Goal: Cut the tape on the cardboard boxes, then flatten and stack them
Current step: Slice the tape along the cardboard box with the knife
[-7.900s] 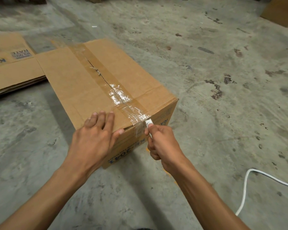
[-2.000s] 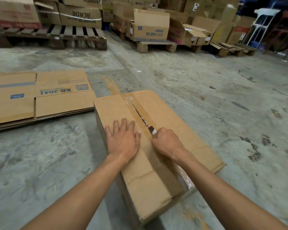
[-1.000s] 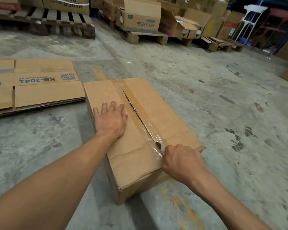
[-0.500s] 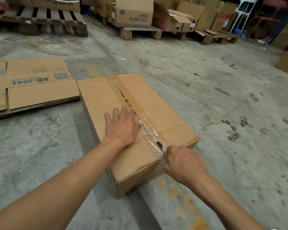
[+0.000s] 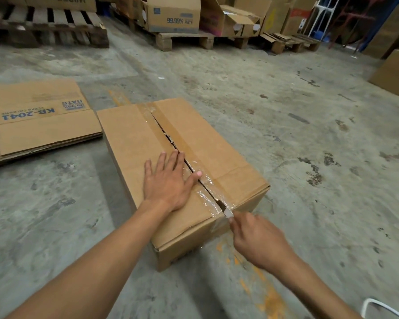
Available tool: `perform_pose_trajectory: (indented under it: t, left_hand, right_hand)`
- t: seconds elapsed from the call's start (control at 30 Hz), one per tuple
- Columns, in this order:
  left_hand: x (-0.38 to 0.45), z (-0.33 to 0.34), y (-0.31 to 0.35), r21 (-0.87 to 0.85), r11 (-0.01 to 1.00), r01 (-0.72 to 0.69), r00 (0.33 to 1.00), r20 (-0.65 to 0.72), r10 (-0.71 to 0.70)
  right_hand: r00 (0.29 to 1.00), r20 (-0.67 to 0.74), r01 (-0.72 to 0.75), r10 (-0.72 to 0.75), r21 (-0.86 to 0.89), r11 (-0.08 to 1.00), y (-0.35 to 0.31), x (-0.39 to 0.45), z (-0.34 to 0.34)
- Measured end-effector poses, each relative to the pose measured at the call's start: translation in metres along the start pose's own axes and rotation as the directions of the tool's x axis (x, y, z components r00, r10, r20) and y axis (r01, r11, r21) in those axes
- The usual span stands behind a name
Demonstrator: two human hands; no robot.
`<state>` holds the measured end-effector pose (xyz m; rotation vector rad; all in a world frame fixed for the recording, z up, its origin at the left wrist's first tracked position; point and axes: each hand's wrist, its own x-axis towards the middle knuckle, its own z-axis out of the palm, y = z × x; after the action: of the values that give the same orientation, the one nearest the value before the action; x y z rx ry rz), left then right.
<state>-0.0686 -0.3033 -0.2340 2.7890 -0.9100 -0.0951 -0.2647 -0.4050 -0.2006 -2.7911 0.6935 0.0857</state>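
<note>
A brown cardboard box stands on the concrete floor in front of me. Clear tape runs along its top seam, which is slit open along most of its length. My left hand lies flat on the left top flap, fingers straight, thumb at the seam. My right hand grips a knife at the near end of the seam, the blade in the tape at the box's near edge.
A stack of flattened boxes lies on the floor to the left. Wooden pallets with more cartons line the back. Another box stands far right. A white cable curls at the bottom right.
Over the last second my right hand has kept the knife at the near end of the seam while my left hand slid nearer along the left flap. The view shifted slightly.
</note>
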Motion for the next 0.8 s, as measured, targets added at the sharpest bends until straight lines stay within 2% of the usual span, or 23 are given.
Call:
perform_pose_trajectory:
  t: [0.07, 0.17, 0.23, 0.27, 0.3, 0.33, 0.37, 0.43, 0.5, 0.63, 0.73, 0.8]
  left_hand:
    - [0.0, 0.001, 0.001, -0.002, 1.0, 0.001, 1.0, 0.001, -0.001]
    - [0.002, 0.001, 0.003, -0.011, 1.0, -0.013, 1.0, -0.003, 0.013]
    - [0.002, 0.002, 0.001, -0.023, 0.999, -0.035, 0.999, -0.038, 0.034]
    - [0.002, 0.002, 0.001, -0.041, 0.998, -0.046, 0.997, -0.065, 0.043]
    - [0.0, 0.001, 0.0, -0.066, 0.996, -0.06, 0.994, -0.093, 0.054]
    - [-0.001, 0.0, 0.0, -0.099, 0.992, -0.083, 0.989, -0.128, 0.07]
    - [-0.003, -0.001, -0.001, -0.14, 0.984, -0.114, 0.981, -0.172, 0.09]
    - [-0.008, -0.004, -0.003, -0.188, 0.963, -0.191, 0.957, -0.254, 0.14]
    - [-0.012, -0.005, -0.007, -0.182, 0.947, -0.264, 0.936, -0.284, 0.206]
    - [-0.014, -0.005, -0.015, -0.197, 0.933, -0.302, 0.924, -0.303, 0.235]
    - [-0.011, -0.006, -0.011, -0.219, 0.928, -0.303, 0.93, -0.282, 0.237]
    - [-0.007, -0.007, -0.009, -0.243, 0.918, -0.313, 0.933, -0.257, 0.25]
  right_hand:
    - [0.999, 0.053, -0.013, 0.006, 0.134, 0.991, 0.008, 0.007, 0.001]
    - [0.997, 0.069, 0.026, -0.042, 0.217, 0.976, 0.015, 0.012, 0.0]
    - [0.992, 0.109, 0.016, -0.061, 0.376, 0.926, 0.018, 0.011, 0.001]
    - [0.985, 0.161, -0.03, -0.063, 0.517, 0.855, 0.02, 0.009, 0.0]
    - [0.971, 0.232, -0.118, -0.055, 0.666, 0.737, 0.02, 0.007, -0.001]
    - [0.958, 0.282, -0.181, -0.053, 0.739, 0.649, 0.021, 0.006, -0.002]
    - [0.957, 0.283, -0.183, -0.06, 0.754, 0.631, 0.021, 0.006, -0.003]
    - [0.983, 0.174, -0.063, -0.059, 0.624, 0.779, 0.018, 0.006, -0.005]
    - [0.996, 0.045, 0.054, -0.077, 0.379, 0.924, 0.015, 0.005, -0.009]
    - [0.996, -0.056, 0.086, -0.076, 0.195, 0.977, 0.01, -0.003, -0.013]
    - [0.988, -0.141, 0.096, -0.069, 0.194, 0.976, 0.013, -0.014, -0.006]
    - [0.982, -0.136, 0.159, -0.133, 0.199, 0.967, 0.015, -0.021, 0.003]
